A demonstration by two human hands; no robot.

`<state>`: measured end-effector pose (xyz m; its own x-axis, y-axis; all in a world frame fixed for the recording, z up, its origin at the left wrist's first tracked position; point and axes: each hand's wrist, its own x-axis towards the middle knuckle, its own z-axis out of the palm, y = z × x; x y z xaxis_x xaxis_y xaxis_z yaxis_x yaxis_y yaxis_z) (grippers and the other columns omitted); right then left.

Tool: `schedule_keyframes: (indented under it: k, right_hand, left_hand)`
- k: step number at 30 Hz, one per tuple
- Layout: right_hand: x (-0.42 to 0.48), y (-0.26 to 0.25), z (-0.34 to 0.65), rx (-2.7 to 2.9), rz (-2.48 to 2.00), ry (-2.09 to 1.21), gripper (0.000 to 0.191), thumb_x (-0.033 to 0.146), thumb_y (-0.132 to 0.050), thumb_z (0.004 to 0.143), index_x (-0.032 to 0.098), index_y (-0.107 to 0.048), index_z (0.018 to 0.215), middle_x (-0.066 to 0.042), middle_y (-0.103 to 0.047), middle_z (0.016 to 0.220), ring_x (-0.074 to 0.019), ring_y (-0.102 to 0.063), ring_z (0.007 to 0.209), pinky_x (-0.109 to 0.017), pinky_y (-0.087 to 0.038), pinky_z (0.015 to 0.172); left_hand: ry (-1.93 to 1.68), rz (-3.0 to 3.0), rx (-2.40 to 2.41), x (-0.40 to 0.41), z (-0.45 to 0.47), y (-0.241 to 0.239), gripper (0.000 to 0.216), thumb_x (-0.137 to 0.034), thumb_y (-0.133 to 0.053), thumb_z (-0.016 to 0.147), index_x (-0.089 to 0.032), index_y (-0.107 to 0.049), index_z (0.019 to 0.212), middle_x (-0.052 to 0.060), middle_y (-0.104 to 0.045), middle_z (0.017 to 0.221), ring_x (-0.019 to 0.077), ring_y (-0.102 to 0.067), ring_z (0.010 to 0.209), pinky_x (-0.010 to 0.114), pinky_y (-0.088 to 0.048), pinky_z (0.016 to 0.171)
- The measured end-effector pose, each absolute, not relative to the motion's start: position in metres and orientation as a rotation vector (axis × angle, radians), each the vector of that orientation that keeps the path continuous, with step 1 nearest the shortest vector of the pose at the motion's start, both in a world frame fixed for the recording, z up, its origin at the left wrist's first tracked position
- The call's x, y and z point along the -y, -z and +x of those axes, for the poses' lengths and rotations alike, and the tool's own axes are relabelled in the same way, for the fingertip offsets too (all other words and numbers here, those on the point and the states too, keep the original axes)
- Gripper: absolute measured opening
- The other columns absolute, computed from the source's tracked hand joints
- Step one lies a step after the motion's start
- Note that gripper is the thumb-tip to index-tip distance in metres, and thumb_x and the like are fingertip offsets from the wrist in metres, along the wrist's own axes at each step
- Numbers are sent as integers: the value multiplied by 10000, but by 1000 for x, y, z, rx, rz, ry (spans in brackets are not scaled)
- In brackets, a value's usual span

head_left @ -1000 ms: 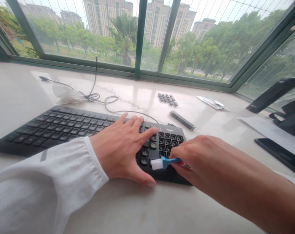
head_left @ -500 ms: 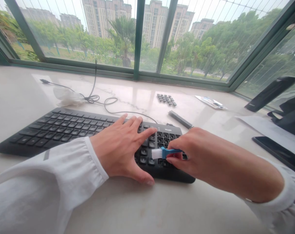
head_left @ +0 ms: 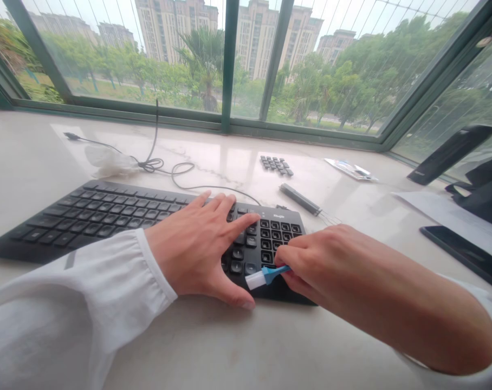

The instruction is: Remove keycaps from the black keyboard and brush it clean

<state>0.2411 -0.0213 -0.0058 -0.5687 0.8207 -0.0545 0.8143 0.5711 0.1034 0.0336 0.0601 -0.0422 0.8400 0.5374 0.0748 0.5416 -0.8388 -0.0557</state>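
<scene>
A black keyboard [head_left: 118,208] lies across the pale counter, its number pad at the right bare of keycaps, with square sockets showing. My left hand [head_left: 197,249] rests spread on the keyboard just left of the number pad, thumb over the front edge. Closed around the handle of a small blue brush [head_left: 267,274] is my right hand [head_left: 315,260], over the lower right of the number pad. The white bristles point left, above the front edge of the keyboard; whether they touch it I cannot tell. Part of the number pad is hidden behind my right hand.
Loose keycaps [head_left: 276,165] sit in rows behind the keyboard. A dark tool with thin wires [head_left: 300,199] lies near its right corner. The cable [head_left: 150,164] and a crumpled plastic bag [head_left: 110,161] are at the back left. A phone [head_left: 461,254] and paper [head_left: 445,214] lie at the right.
My right hand and the brush have moved down and slightly left, toward the keyboard's front edge, uncovering more of the sockets. My left hand stays spread in nearly the same place.
</scene>
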Motion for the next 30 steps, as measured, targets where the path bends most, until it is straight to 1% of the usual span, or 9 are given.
schedule_keyframes:
  k: [5, 9, 16, 20, 25, 30]
  right_hand:
    - [19, 7, 244, -2739, 1356, -158, 256, 30, -693, 750, 186, -550, 607, 47, -592, 535, -116, -527, 440, -292, -201, 469]
    - [19, 7, 245, -2723, 1369, -142, 245, 39, -683, 757, 187, -564, 603, 43, -609, 540, -122, -556, 451, -294, -209, 471]
    - [17, 6, 248, -2703, 1469, -123, 230, 64, -647, 765, 181, -586, 577, 43, -592, 509, -95, -525, 425, -282, -206, 465]
    - [15, 5, 254, -2733, 1556, -91, 214, 103, -623, 792, 179, -604, 593, 42, -576, 511, -78, -486, 426, -264, -226, 470]
    - [13, 3, 254, -2737, 1601, -35, 225, 77, -618, 773, 169, -587, 569, 46, -549, 493, -64, -438, 425, -247, -234, 476]
    - [17, 6, 251, -2752, 1598, 10, 209, 92, -610, 781, 173, -617, 588, 39, -566, 514, -72, -479, 450, -249, -256, 489]
  left_hand:
    - [96, -2946, 850, -61, 33, 43, 1154, -923, -504, 580, -212, -391, 1481, 196, -476, 1306, 391, -480, 1231, 566, -306, 1098]
    - [98, -2948, 853, -61, 33, 43, 1142, -911, -524, 582, -216, -393, 1479, 189, -479, 1301, 389, -485, 1221, 555, -322, 1085]
    - [92, -2946, 859, -61, 35, 41, 1140, -916, -519, 579, -219, -405, 1473, 184, -488, 1273, 388, -497, 1195, 532, -368, 1045]
    - [94, -2942, 857, -61, 34, 41, 1140, -920, -510, 583, -215, -404, 1473, 185, -486, 1277, 390, -490, 1207, 523, -368, 1045]
    - [104, -2943, 849, -61, 34, 42, 1132, -920, -502, 595, -215, -399, 1474, 186, -482, 1287, 390, -485, 1216, 523, -360, 1050]
    - [91, -2949, 855, -61, 34, 41, 1131, -920, -508, 589, -218, -404, 1469, 178, -489, 1274, 385, -495, 1198, 514, -374, 1032]
